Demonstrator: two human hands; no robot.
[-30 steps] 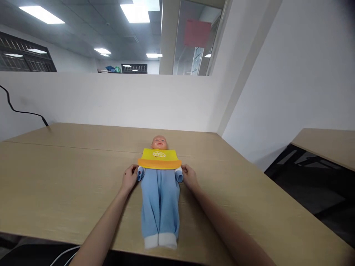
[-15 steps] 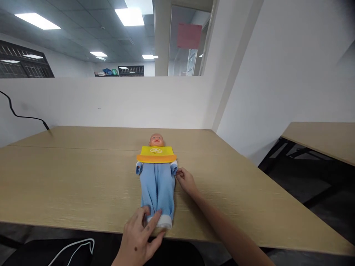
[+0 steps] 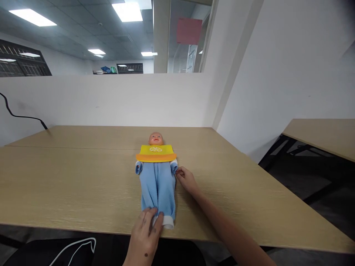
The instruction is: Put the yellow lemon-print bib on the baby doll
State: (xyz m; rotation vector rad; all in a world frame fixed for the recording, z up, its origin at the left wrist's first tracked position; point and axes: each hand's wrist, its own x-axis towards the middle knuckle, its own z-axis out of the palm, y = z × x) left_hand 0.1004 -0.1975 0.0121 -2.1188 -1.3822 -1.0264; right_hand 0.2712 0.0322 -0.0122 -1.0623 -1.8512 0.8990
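A baby doll [image 3: 156, 139] lies on its back on the table, head away from me. It wears light-blue trousers [image 3: 156, 184] with white cuffs, and a yellow bib [image 3: 156, 150] with an orange catch tray covers its chest. Blue-cuffed sleeves stick out on both sides under the bib. My right hand [image 3: 187, 180] is closed at the right sleeve cuff [image 3: 174, 168], fingertips pinched against its edge. Over the trouser bottoms lies my left hand [image 3: 146, 229], fingers stretched forward and resting on the cloth; its thumb is hidden.
The wooden table [image 3: 83, 177] runs back to a white wall with a window above. A black cable [image 3: 26, 117] hangs at the left. Below the front edge, a white cable [image 3: 80, 242] lies on something black. Another table [image 3: 324, 136] stands at the right.
My left hand has shifted slightly right along the trouser cuffs, and its thumb has gone out of sight. My right hand stays at the sleeve. The view has tilted a little.
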